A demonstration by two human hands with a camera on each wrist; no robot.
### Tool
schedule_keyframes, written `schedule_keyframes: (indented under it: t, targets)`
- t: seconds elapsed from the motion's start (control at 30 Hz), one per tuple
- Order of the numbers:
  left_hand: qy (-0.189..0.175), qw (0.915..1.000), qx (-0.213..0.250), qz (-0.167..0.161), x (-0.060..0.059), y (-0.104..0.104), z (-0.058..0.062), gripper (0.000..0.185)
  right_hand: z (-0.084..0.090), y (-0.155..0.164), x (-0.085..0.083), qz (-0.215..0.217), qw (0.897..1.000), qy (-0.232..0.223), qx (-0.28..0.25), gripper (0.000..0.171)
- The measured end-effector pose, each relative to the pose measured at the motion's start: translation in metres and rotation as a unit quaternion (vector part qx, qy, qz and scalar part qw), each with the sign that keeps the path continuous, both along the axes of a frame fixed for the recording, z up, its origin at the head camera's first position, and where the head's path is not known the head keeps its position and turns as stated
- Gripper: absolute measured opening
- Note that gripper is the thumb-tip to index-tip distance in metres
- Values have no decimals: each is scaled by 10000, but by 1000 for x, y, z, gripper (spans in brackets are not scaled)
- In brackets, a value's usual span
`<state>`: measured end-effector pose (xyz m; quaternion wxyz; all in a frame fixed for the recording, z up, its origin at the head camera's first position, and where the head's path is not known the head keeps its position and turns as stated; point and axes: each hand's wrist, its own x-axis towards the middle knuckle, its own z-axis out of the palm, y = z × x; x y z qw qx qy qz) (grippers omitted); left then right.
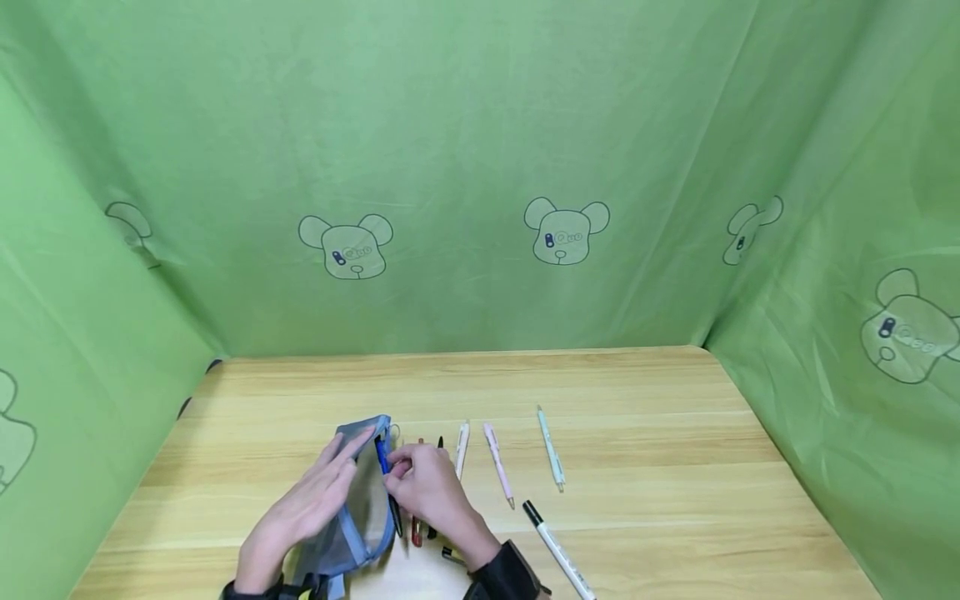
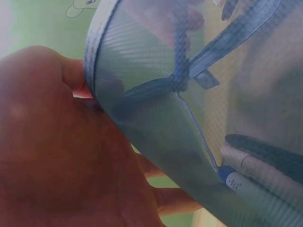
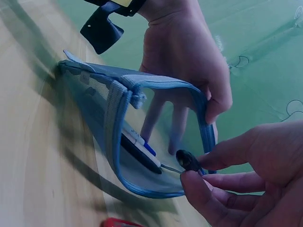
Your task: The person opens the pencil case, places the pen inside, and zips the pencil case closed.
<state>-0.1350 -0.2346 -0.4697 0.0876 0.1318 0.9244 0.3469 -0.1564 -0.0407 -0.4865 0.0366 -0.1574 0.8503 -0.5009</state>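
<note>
A blue mesh pencil pouch stands on the table with its zipped mouth spread toward the right. My left hand holds its upper rim, thumb at the edge and other fingers behind the mesh, as the right wrist view shows. Between thumb and fingers, my right hand pinches a blue and black pen at the pouch's mouth. Inside the pouch lie a white pen with a blue end and a dark pen, also visible through the mesh in the left wrist view.
Right of the pouch lie a red pen, a white pen, a pink pen and a light blue pen. A white marker with a black cap is nearer. Green cloth surrounds the wooden table.
</note>
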Motion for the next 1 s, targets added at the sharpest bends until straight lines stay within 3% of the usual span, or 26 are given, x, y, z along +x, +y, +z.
schedule_keyframes:
  t: [0.4, 0.57, 0.77, 1.0]
  targets:
    - [-83, 9999, 47, -33, -2, -2, -1, 54, -1, -13, 5, 315, 9886, -818, -1225, 26]
    - [-102, 9999, 54, -28, -2, -2, -1, 55, 4, -7, 6, 436, 9907, -598, -1140, 22]
    - [-115, 9999, 20, -13, -2, -2, 0, 54, 12, 9, 8, 546, 9969, 33, -569, 19]
    - [-186, 9998, 50, 26, -1, 0, 2, 54, 22, 30, 8, 228, 9979, 605, -95, 18]
